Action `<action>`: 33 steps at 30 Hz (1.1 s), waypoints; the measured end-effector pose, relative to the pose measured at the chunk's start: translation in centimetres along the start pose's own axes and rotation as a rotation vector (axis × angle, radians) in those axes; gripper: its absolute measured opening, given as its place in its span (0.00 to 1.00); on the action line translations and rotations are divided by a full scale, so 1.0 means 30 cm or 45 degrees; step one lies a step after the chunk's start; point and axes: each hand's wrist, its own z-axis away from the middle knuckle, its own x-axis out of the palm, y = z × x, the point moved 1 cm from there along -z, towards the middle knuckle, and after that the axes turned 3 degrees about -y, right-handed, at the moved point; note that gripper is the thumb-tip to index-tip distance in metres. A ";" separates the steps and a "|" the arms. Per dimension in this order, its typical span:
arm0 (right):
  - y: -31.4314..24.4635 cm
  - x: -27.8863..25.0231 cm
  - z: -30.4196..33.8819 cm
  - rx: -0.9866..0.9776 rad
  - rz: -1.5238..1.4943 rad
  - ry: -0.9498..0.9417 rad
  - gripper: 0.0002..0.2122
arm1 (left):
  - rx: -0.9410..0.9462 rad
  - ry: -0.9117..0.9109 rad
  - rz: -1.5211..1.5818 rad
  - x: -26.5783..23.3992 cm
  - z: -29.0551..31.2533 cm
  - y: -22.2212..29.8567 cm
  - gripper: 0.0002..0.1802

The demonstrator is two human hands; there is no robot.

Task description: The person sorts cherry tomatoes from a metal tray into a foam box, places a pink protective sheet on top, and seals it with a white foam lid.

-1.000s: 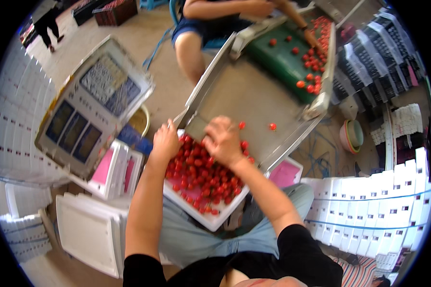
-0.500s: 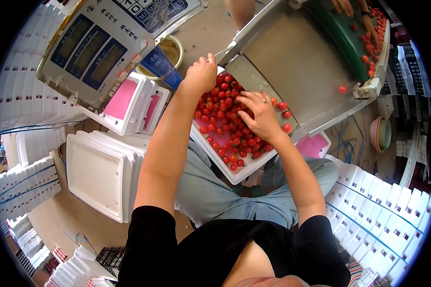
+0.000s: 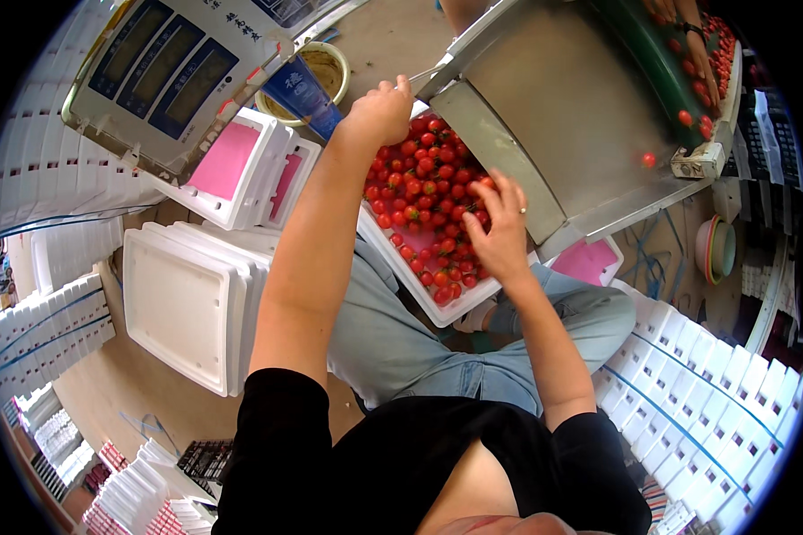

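A white foam box (image 3: 451, 312) full of red cherry tomatoes (image 3: 428, 165) sits between my knees, a little pink lining showing among the fruit. My left hand (image 3: 379, 113) is closed around a thin metal rod (image 3: 430, 71) at the left edge of a metal sorting tray (image 3: 544, 98). Over the box's right side my right hand (image 3: 500, 227) has its fingers spread and touches the tomatoes. Between the box and the tray lies a pale metal flap (image 3: 500, 152). One loose tomato (image 3: 649, 160) rests on the tray.
Another person's hand (image 3: 703, 67) is among tomatoes beside a green curved strip (image 3: 642, 71). A weighing scale (image 3: 165, 76) stands at upper left, near a bucket (image 3: 330, 71). White box lids (image 3: 183, 308) are stacked at left; white foam boxes (image 3: 696, 401) at right.
My right hand has shifted slightly right and its fingers have spread. The few tomatoes along the flap's right edge are gone from there. My left hand keeps its grip on the rod.
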 end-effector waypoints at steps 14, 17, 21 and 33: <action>0.016 0.111 0.000 -0.138 0.351 -0.007 0.30 | 0.527 0.733 1.550 -0.119 -0.041 0.033 0.28; -0.026 0.169 -0.041 -0.104 0.406 -0.005 0.29 | 0.658 0.594 1.778 -0.151 -0.026 0.067 0.39; -0.093 0.271 -0.053 -0.193 0.060 -0.060 0.30 | 0.574 0.948 1.401 -0.149 0.005 0.048 0.26; -0.070 0.077 0.184 -0.263 0.111 -0.105 0.25 | 0.585 0.773 0.719 -0.117 0.202 0.019 0.12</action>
